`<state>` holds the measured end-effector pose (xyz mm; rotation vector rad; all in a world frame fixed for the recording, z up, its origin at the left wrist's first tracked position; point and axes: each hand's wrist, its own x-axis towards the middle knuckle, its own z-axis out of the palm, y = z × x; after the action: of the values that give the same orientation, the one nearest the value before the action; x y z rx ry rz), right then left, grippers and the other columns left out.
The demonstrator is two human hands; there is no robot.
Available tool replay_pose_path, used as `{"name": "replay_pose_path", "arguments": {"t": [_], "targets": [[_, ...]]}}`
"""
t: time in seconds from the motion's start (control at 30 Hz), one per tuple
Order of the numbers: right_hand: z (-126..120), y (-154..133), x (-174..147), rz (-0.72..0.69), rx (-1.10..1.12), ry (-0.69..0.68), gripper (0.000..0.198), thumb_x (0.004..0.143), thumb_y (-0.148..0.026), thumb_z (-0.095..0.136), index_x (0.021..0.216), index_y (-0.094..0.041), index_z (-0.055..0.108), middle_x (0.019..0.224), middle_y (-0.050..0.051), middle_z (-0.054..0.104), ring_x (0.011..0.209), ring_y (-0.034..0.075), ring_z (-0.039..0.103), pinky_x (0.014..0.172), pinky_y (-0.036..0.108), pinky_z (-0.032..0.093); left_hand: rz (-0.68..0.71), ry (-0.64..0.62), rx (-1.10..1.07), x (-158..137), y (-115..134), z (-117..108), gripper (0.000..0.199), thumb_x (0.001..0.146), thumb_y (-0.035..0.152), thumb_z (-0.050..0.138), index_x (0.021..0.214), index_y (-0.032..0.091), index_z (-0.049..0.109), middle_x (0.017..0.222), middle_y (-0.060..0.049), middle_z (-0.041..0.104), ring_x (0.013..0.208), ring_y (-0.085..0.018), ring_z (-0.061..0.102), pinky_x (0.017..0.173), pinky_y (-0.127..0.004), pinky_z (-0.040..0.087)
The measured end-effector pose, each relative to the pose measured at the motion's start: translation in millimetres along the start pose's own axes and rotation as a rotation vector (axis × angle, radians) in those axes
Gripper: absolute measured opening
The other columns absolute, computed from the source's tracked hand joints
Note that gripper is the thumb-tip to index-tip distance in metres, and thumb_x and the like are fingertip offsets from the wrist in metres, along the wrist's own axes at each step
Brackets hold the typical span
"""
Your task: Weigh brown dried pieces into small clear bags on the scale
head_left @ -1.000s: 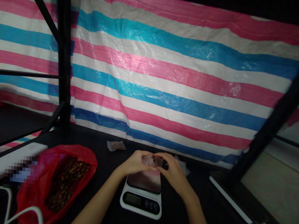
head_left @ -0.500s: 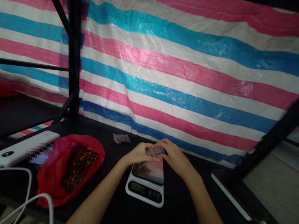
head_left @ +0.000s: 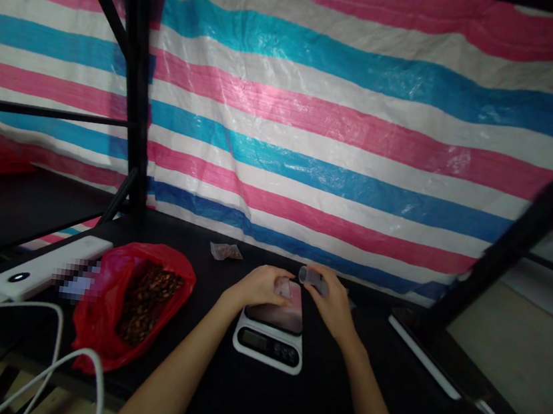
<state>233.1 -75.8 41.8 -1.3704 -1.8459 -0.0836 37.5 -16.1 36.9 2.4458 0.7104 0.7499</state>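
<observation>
My left hand (head_left: 262, 287) is closed, thumb and fingers pinching a small clear plastic bag (head_left: 284, 288) above the scale's plate. To its right, my right hand (head_left: 331, 301) grips a small translucent cup (head_left: 304, 275), tipped sideways with its round mouth toward the left hand. Below both hands lies a white kitchen scale (head_left: 264, 363) with a shiny plate and a dark display panel; its reading is not legible. A little to the left on the black table, another small clear bag (head_left: 225, 252) holds brown bits.
An open red plastic bag (head_left: 93, 339) of dark brown beans or seeds (head_left: 149, 299) sits at left. Beside it are a white power bank (head_left: 42, 269) and white cables (head_left: 56, 334). A flat dark device with a white edge (head_left: 424, 356) lies right. Black frame posts (head_left: 134, 75) and striped sheeting (head_left: 346, 128) stand behind.
My hands have drawn apart. The right hand has moved right and now shows the translucent cup in its grip; the left hand stays over the scale with the clear bag.
</observation>
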Motion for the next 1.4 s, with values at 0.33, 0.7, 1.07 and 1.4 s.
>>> {"name": "replay_pose_path", "arguments": {"t": [0.33, 0.7, 1.07, 1.4], "targets": [[11.9, 20.8, -18.9, 0.252, 0.296, 0.171, 0.051, 0.077, -0.036, 0.051, 0.123, -0.021, 0.038, 0.113, 0.009, 0.054, 0.097, 0.019, 0.056, 0.082, 0.036, 0.045, 0.019, 0.156, 0.028, 0.3, 14.5, 2.2, 0.057, 0.071, 0.046, 0.058, 0.122, 0.024, 0.045, 0.123, -0.005, 0.049, 0.113, -0.021, 0.043, 0.097, -0.037, 0.030], [54.9, -133.5, -21.2, -0.039, 0.400, -0.078, 0.041, 0.079, -0.025, 0.053, 0.119, -0.026, 0.045, 0.114, 0.006, 0.053, 0.104, 0.021, 0.050, 0.085, 0.034, 0.041, -0.388, 1.084, 0.398, -190.0, 35.9, -62.2, 0.017, 0.082, 0.027, 0.043, 0.088, 0.020, 0.057, 0.098, -0.005, 0.057, 0.100, -0.022, 0.049, 0.092, -0.039, 0.034], [155.4, -190.4, 4.2, -0.207, -0.102, -0.441, 0.029, 0.077, -0.023, 0.056, 0.106, -0.019, 0.054, 0.104, 0.008, 0.058, 0.100, 0.023, 0.049, 0.086, 0.039, 0.029, -0.892, 0.411, 0.561, -197.8, -49.1, -131.7, 0.070, 0.082, 0.040, 0.039, 0.133, -0.001, 0.013, 0.105, -0.023, 0.058, 0.098, -0.030, 0.057, 0.078, -0.037, 0.041], [170.5, -191.5, -0.2, -0.184, -0.036, -0.381, 0.033, 0.075, -0.019, 0.059, 0.108, -0.021, 0.055, 0.103, 0.005, 0.060, 0.099, 0.020, 0.050, 0.083, 0.032, 0.033, -0.868, 0.211, 0.583, -197.5, -66.2, -119.2, 0.031, 0.083, 0.030, 0.037, 0.097, 0.011, 0.057, 0.095, -0.016, 0.062, 0.092, -0.025, 0.058, 0.078, -0.031, 0.039]]}}
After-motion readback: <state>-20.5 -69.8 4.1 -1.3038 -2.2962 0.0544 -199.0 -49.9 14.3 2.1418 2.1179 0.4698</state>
